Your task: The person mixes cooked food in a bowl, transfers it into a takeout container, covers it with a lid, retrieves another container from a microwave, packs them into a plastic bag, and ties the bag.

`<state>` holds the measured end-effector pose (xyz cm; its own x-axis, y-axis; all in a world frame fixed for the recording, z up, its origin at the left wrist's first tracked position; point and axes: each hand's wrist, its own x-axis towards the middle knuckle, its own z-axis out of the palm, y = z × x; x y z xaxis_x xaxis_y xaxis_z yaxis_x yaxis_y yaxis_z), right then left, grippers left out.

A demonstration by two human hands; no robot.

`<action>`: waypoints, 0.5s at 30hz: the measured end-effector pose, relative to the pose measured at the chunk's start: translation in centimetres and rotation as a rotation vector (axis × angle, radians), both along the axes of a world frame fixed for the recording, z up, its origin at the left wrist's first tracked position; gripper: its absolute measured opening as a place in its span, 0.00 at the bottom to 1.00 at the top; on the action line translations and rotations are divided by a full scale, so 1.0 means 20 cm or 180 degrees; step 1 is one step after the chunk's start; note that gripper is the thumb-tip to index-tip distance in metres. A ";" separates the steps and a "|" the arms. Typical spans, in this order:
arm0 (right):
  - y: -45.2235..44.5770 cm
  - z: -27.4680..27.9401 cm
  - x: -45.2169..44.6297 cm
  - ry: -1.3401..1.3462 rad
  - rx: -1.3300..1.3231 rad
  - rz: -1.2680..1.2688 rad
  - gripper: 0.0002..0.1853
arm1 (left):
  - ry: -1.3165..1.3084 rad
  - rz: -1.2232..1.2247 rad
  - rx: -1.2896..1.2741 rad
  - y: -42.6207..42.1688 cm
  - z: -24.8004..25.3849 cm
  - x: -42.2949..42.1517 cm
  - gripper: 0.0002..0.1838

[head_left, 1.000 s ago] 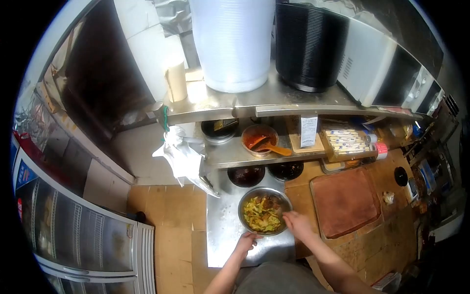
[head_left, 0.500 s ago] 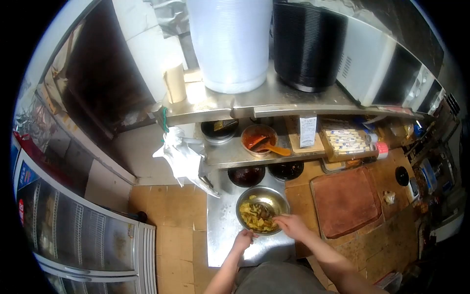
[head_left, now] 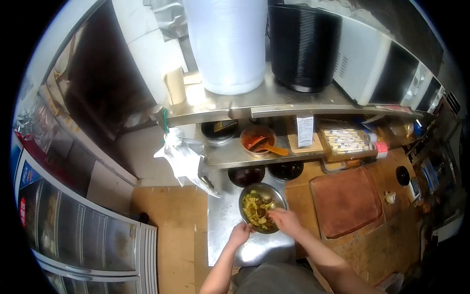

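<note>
A round metal mixing bowl (head_left: pixel 282 198) stands on the steel counter, holding yellow-green chopped food (head_left: pixel 257 211). My left hand (head_left: pixel 240 234) is closed on the bowl's near-left rim. Over the right side of the bowl, my right hand (head_left: pixel 285 221) has its fingers closed and lowered to the food. Whatever it grips, perhaps a utensil, is too hidden to name. Just behind the bowl sit two dark bowls, one with dark red contents (head_left: pixel 246 176) and a blacker one (head_left: pixel 286 170).
A tub of red sauce (head_left: pixel 249 139) with an orange-handled utensil (head_left: pixel 274 149) stands on the low shelf. To the right lies a brown board (head_left: pixel 345 203). Above are stacked white containers (head_left: pixel 227 49), black containers (head_left: pixel 303 49) and a microwave (head_left: pixel 377 68). A glass-door fridge (head_left: pixel 83 220) is at left.
The bowl has shifted slightly right and up in view, and the food in it lies differently. My right hand has moved further in over the bowl; my left hand stays at the rim.
</note>
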<state>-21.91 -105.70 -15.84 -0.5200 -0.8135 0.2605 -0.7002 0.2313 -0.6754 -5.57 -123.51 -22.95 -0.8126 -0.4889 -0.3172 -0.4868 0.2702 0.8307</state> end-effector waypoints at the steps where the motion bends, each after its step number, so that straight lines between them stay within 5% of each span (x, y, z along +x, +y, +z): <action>1: 0.03 0.09 0.02 -0.0006 0.0178 0.0431 0.12 | 0.0035 0.0142 0.0483 -0.02 -0.02 -0.01 0.16; 4: 0.10 0.14 0.02 0.0102 0.0252 0.0875 0.11 | 0.0055 0.0518 0.1348 -0.01 0.00 0.00 0.14; 8: 0.35 0.18 -0.03 -0.0201 0.0192 0.0402 0.12 | 0.0013 0.1050 0.2636 0.07 -0.02 0.03 0.14; 11: 0.37 0.02 0.08 0.1038 0.1409 0.0175 0.12 | -0.0013 0.1214 0.3345 0.16 -0.09 0.02 0.14; 15: 0.32 0.07 0.12 0.1067 0.0699 0.0097 0.11 | 0.0134 0.1293 0.3876 0.26 -0.11 -0.02 0.14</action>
<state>-19.55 -99.39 -14.49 -0.4105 -0.8824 0.2298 -0.8821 0.3205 -0.3453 -6.04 -118.31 -25.18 -0.6946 -0.1171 -0.7098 -0.3226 -0.8312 0.4528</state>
